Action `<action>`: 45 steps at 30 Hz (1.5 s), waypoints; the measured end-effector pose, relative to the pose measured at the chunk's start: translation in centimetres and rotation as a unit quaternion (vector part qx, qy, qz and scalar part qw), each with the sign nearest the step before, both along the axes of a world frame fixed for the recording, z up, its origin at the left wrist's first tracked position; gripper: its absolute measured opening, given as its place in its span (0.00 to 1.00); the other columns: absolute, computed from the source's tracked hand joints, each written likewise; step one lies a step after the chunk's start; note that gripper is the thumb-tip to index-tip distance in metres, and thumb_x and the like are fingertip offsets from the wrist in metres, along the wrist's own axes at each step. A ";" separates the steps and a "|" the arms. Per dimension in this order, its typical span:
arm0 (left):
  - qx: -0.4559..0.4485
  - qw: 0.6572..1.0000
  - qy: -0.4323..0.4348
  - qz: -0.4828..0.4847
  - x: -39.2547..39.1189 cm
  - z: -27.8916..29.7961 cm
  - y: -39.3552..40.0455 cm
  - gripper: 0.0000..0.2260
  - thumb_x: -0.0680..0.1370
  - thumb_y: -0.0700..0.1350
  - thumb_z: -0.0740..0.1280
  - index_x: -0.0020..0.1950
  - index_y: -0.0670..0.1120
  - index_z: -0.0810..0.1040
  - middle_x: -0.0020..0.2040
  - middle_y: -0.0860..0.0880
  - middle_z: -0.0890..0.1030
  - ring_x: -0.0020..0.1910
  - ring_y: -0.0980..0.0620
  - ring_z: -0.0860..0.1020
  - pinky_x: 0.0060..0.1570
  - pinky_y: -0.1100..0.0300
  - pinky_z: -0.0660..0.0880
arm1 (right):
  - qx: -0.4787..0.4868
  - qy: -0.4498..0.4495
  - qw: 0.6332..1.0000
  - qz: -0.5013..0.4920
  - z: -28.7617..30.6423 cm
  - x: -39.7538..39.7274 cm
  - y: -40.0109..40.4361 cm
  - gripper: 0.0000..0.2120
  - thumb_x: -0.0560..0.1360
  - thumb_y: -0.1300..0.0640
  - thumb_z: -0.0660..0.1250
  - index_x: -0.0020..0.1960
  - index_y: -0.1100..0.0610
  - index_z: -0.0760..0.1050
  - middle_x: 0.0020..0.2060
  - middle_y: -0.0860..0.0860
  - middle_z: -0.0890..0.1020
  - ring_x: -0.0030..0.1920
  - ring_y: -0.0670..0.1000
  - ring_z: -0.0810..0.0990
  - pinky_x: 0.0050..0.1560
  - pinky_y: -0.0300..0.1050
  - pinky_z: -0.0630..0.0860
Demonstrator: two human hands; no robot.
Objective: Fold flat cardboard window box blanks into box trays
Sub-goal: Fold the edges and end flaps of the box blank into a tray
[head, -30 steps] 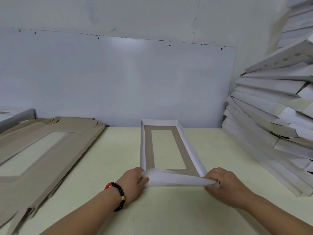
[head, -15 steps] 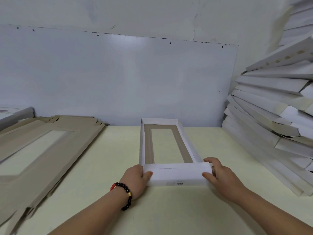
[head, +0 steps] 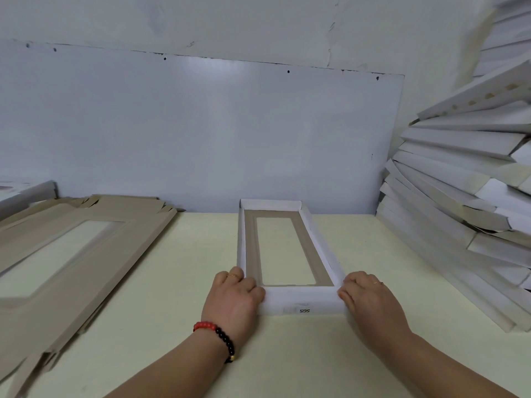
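The box tray (head: 287, 251) lies in the middle of the pale yellow table (head: 178, 282), its long axis running away from the person and its far end almost at the wall panel (head: 201, 133). All four white walls stand up around a brown cardboard floor with a rectangular window cut in it. The near wall (head: 301, 303) faces the person and bears a small printed "SGS" mark, seen upside down.

The left hand (head: 234, 300) grips the tray's near left corner, fingers curled over the rim and thumb against the near wall. The right hand (head: 370, 300) holds the near right corner the same way, fingers bent round it. A red and black bead bracelet (head: 218, 336) sits on the left wrist.

Left of the tray, well apart from it, a stack of flat brown blanks (head: 71, 254) with window cut-outs rests on the table. Right of the tray, a tall leaning pile of folded white trays (head: 459, 202) rises past the top of the view. Behind the tray a glossy grey-white panel leans on a plain white wall (head: 258, 21).
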State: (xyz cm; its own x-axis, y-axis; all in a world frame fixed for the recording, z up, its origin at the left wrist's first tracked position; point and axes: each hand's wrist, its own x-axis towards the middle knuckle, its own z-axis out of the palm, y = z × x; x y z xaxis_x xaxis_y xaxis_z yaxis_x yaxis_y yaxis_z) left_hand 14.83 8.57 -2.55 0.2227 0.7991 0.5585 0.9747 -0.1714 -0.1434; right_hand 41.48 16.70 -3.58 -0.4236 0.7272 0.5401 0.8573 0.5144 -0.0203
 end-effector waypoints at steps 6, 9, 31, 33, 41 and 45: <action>-0.008 0.998 0.033 -0.055 -0.5 -1.3 0.1 0.17 0.78 0.53 0.60 0.31 0.51 0.78 0.29 0.56 0.75 0.30 0.52 0.75 0.37 0.61 0.69 | 0.076 -0.080 0.994 -0.010 -0.4 0.2 -0.1 0.14 0.57 0.67 0.80 0.32 0.54 0.77 0.29 0.49 0.75 0.29 0.54 0.74 0.26 0.46 0.69; -0.022 0.996 0.036 -0.077 -0.5 -1.2 0.2 0.13 0.75 0.52 0.65 0.31 0.53 0.78 0.29 0.57 0.75 0.29 0.54 0.75 0.40 0.62 0.65 | 0.103 -0.074 0.992 -0.010 -0.5 0.2 -0.2 0.09 0.66 0.64 0.73 0.32 0.54 0.77 0.29 0.49 0.76 0.32 0.55 0.76 0.30 0.46 0.71; -0.187 0.982 -0.019 0.016 0.3 -1.2 1.3 0.13 0.79 0.43 0.53 0.53 0.50 0.76 0.48 0.52 0.77 0.52 0.49 0.70 0.55 0.56 0.54 | 0.014 -0.238 0.968 0.084 1.2 -4.7 -2.2 0.15 0.49 0.57 0.79 0.27 0.49 0.74 0.23 0.43 0.73 0.28 0.47 0.75 0.31 0.36 0.71; -0.184 0.983 -0.012 0.013 0.0 -1.2 1.2 0.13 0.79 0.43 0.53 0.51 0.49 0.76 0.46 0.52 0.77 0.50 0.50 0.67 0.55 0.56 0.54 | -0.017 -0.240 0.968 0.070 1.4 -3.8 -1.6 0.13 0.53 0.55 0.80 0.29 0.49 0.75 0.24 0.43 0.74 0.30 0.47 0.76 0.34 0.38 0.73; -0.199 0.980 0.009 0.020 -1.7 -0.6 1.1 0.11 0.78 0.45 0.55 0.52 0.50 0.77 0.46 0.52 0.78 0.53 0.49 0.66 0.55 0.56 0.54 | -0.060 -0.281 0.957 0.028 1.4 -0.5 0.6 0.10 0.80 0.54 0.53 0.53 0.51 0.74 0.49 0.49 0.80 0.59 0.52 0.70 0.61 0.47 0.60; -0.211 0.977 0.015 0.014 -2.8 -0.5 1.3 0.09 0.76 0.46 0.58 0.51 0.50 0.76 0.43 0.52 0.79 0.55 0.50 0.66 0.56 0.57 0.50 | -0.059 -0.294 0.954 0.025 1.6 0.2 0.7 0.11 0.80 0.57 0.53 0.52 0.51 0.74 0.47 0.49 0.79 0.58 0.53 0.70 0.61 0.47 0.60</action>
